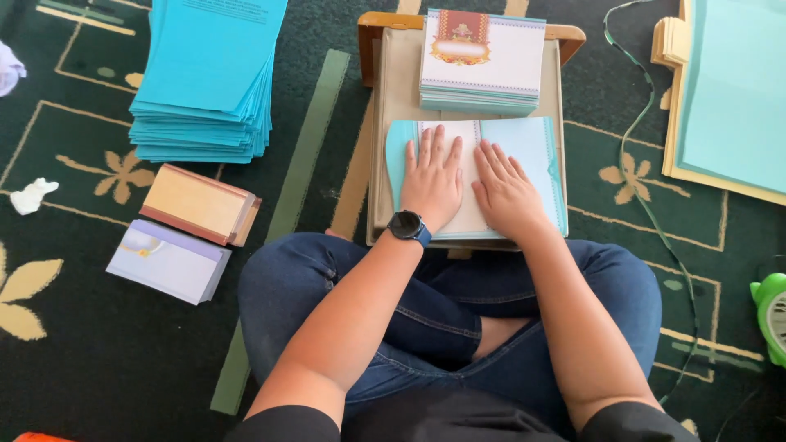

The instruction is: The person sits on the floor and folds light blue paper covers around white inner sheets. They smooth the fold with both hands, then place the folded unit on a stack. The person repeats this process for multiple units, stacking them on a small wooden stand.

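I sit cross-legged at a low wooden table (383, 123). On it lies an open light-blue card folder (536, 151) with a white sheet (464, 135) inside. My left hand (432, 178), a dark watch on its wrist, presses flat on the white sheet. Beside it, my right hand (506, 190) also lies flat on the folder, fingers spread. Just beyond my fingertips stands a stack of white cards with an ornate brown-and-gold header (483, 59).
On the green patterned carpet to my left are a tall pile of blue folders (209, 78), a tan card stack (201, 203) and a lilac card stack (168, 260). Large blue sheets on cream board (733, 90) lie right; a green object (771, 315) sits at the right edge.
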